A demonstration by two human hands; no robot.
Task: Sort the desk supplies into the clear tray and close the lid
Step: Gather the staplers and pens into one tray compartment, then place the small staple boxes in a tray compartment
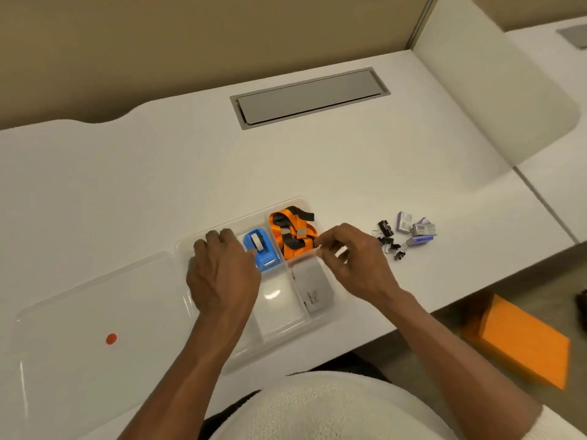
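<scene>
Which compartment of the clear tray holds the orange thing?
The far right compartment: the orange lanyard is bundled there, beside the blue tape dispenser on its left.

Both hands over clear tray point(286, 339): left hand point(222, 274) beside tape dispenser point(262, 249), right hand point(355, 265) pinching divider near lanyard point(293, 231).

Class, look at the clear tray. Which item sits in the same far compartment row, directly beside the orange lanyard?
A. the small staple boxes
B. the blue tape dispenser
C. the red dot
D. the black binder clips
B: the blue tape dispenser sits in the compartment left of the orange lanyard.
</scene>
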